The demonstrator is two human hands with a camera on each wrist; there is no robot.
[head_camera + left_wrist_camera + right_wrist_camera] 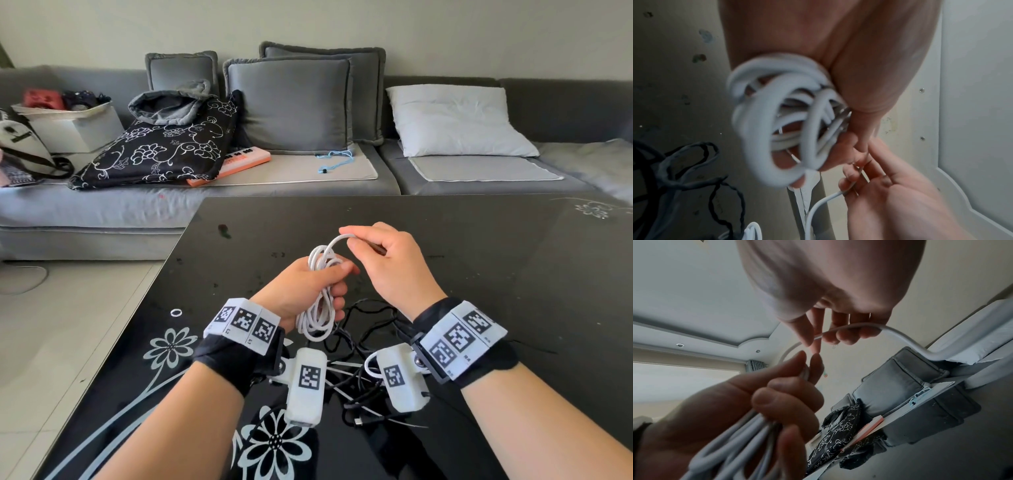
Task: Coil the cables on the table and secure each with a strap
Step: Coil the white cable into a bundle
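Observation:
Above the black glass table, my left hand grips a bundle of white cable loops, thumb pressed across the top. The loops hang below the fist in the left wrist view, where the white cable fills the middle. My right hand pinches the free end of the same cable just above the bundle. In the right wrist view the cable runs under its curled fingers toward the left hand. A tangle of black cables and thin white straps lies on the table under my wrists.
A small white ring lies on the table to the left. A grey sofa with cushions, a patterned black bag and a white box stands behind the table. Tiled floor lies to the left.

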